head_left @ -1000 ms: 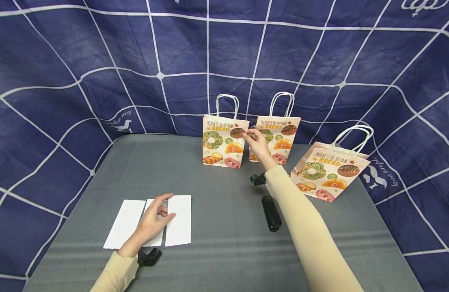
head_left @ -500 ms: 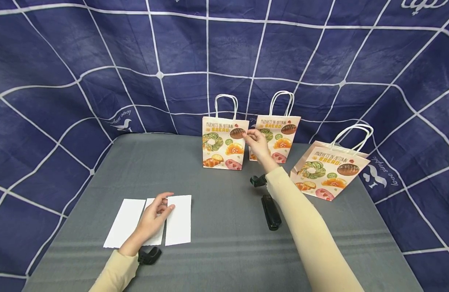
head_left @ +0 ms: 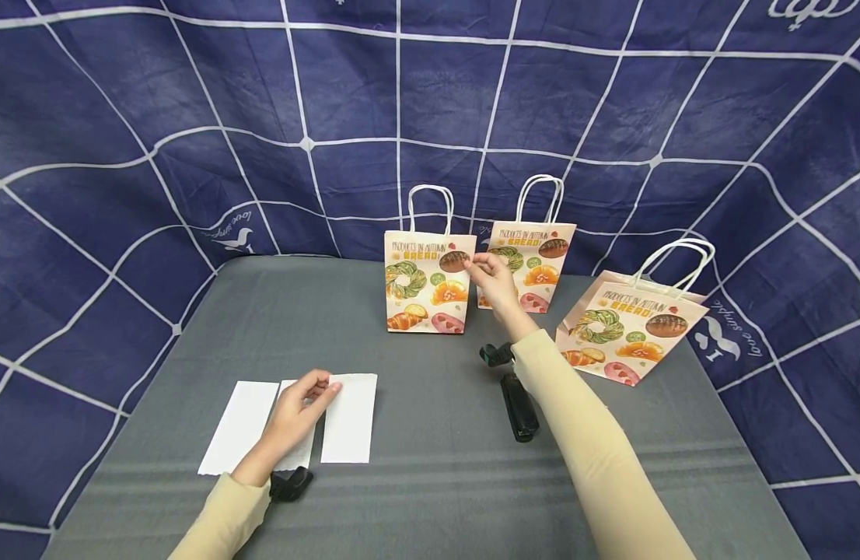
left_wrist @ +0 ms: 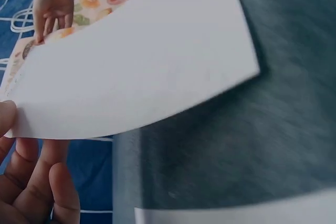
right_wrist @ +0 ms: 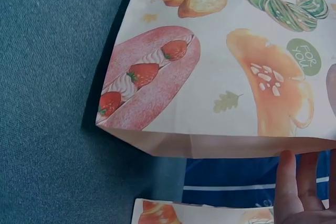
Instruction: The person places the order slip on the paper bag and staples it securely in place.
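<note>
My left hand (head_left: 297,412) pinches the top left corner of a white paper sheet (head_left: 349,424) between thumb and fingers. In the left wrist view that sheet (left_wrist: 136,72) bends in a curve, lifted off the table at the held corner. Two more white sheets (head_left: 242,426) lie flat to its left, one partly under my hand. At the back, my right hand (head_left: 496,284) grips the right edge of an upright paper gift bag (head_left: 426,292) printed with breads. The right wrist view shows fingers (right_wrist: 287,182) against the bag's side (right_wrist: 210,82); the thumb is out of sight there.
A second bread-print bag (head_left: 545,268) stands just behind my right hand. A third bag (head_left: 633,330) leans at the right. A black stapler (head_left: 519,408) lies beside my right forearm on the grey table (head_left: 430,498). Blue cloth (head_left: 353,93) hangs behind.
The held sheet has shifted slightly right and come up at its corner as my left fingers closed on it. My right hand has drawn the left bag a little toward me.
</note>
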`<state>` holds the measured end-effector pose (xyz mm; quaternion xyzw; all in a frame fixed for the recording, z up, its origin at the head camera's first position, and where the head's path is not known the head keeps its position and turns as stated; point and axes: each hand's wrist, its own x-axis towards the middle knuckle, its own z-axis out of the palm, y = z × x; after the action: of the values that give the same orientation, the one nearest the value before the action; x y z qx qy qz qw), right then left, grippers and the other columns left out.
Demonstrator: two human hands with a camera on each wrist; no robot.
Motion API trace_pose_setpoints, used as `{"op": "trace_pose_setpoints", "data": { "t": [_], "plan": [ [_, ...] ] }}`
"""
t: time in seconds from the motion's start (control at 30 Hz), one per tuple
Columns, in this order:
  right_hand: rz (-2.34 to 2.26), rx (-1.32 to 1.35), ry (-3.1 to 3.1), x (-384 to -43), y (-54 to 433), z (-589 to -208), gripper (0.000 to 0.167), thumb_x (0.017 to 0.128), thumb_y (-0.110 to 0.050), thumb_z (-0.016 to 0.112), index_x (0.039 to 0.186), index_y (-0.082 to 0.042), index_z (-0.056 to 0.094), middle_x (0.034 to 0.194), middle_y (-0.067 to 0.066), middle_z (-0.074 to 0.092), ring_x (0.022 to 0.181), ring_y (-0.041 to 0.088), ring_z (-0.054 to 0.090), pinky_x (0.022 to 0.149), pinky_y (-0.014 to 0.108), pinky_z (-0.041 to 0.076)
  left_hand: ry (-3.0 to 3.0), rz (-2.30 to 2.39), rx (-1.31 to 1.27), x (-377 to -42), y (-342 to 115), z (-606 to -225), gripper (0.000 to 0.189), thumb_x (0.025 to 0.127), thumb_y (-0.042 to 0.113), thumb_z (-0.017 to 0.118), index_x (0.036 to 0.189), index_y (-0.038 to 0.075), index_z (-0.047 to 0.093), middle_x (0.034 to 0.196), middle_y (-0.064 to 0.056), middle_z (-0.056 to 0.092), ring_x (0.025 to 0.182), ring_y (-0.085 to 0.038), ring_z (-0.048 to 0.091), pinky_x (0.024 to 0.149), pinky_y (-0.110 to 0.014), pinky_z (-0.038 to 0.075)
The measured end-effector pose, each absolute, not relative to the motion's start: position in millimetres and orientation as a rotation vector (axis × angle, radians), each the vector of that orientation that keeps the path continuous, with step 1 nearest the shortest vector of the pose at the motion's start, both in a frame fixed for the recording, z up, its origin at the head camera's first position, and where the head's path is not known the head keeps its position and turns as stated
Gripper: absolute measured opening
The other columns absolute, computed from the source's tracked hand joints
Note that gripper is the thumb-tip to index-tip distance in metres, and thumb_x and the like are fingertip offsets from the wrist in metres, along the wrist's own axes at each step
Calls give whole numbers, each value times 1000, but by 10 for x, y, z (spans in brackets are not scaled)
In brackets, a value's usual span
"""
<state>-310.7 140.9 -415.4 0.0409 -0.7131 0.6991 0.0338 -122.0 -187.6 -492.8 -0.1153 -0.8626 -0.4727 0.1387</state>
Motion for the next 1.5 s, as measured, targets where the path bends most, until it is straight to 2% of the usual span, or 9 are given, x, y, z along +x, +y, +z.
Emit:
{"op": "trace_pose_setpoints", "data": {
  "t": [0.13, 0.37, 0.5, 0.57, 0.73, 1.0, 1.2, 1.37, 1.5],
  "plan": [
    [2150, 124, -2203, -3067, 1422, -4154, 24, 92, -14, 61, 109, 2, 56, 95, 0, 62, 93, 13, 57, 93, 41, 45, -2430, -1386, -353, -1252, -1806, -4863, 5, 86, 10, 69, 88, 11, 65, 81, 4, 61, 75, -8, 57, 69, -18, 47],
    [2152, 149, -2191, -2933, 1424, -4114, 26, 93, -12, 60, 110, 6, 55, 91, -2, 62, 90, 10, 58, 88, 32, 48, -2301, -1447, -402, -1222, -1567, -4510, 11, 76, -8, 72, 80, -1, 66, 71, -9, 63, 63, -12, 57, 59, -20, 47],
    [2141, 156, -2193, -2880, 1439, -4134, 26, 92, -14, 61, 109, 5, 56, 92, -1, 63, 90, 11, 58, 89, 36, 47, -2225, -1558, -398, -1224, -1478, -4370, 9, 75, -8, 73, 77, -3, 66, 69, -12, 64, 62, -10, 57, 59, -19, 47],
    [2133, 160, -2184, -2879, 1454, -4181, 22, 91, -17, 63, 105, 0, 59, 92, -2, 64, 89, 11, 59, 88, 37, 47, -2181, -1615, -387, -1251, -1452, -4363, 9, 74, -9, 73, 77, -3, 66, 69, -13, 64, 63, -8, 57, 59, -19, 47],
    [2118, 169, -2152, -2811, 1464, -4198, 18, 89, -19, 66, 100, -6, 61, 91, -1, 67, 86, 11, 60, 83, 33, 49, -2073, -1769, -374, -1319, -1401, -4343, 9, 74, -12, 72, 78, -6, 66, 71, -8, 66, 64, -5, 59, 59, -17, 48],
    [2133, 111, -2159, -2658, 1456, -4148, 19, 91, -13, 63, 104, 0, 58, 86, -9, 64, 84, 8, 60, 86, 37, 48, -1946, -1966, -316, -1377, -1257, -4250, 10, 74, -15, 70, 79, -15, 62, 72, 6, 66, 65, -4, 61, 59, -16, 49],
    [2137, 116, -2149, -2545, 1451, -4107, 17, 91, -9, 62, 103, 2, 58, 84, -9, 64, 84, 7, 60, 80, 27, 48, -1838, -2064, -335, -1425, -1159, -4222, 12, 72, -20, 68, 78, -19, 58, 72, 6, 66, 65, -4, 61, 59, -16, 49],
    [2116, 103, -2164, -2461, 1464, -4095, 21, 91, -11, 62, 104, 5, 58, 94, 1, 63, 87, 7, 60, 83, 26, 48, -1786, -2079, -381, -1473, -1097, -4182, 13, 72, -22, 67, 79, -20, 57, 72, 5, 67, 66, -5, 62, 60, -16, 49],
    [2095, 104, -2170, -2387, 1472, -4102, 22, 91, -11, 63, 105, 4, 58, 99, 1, 59, 88, 7, 59, 84, 26, 47, -1756, -2077, -399, -1504, -1043, -4132, 13, 72, -23, 67, 79, -21, 57, 73, 6, 67, 67, -5, 63, 61, -16, 50]
  ]
}}
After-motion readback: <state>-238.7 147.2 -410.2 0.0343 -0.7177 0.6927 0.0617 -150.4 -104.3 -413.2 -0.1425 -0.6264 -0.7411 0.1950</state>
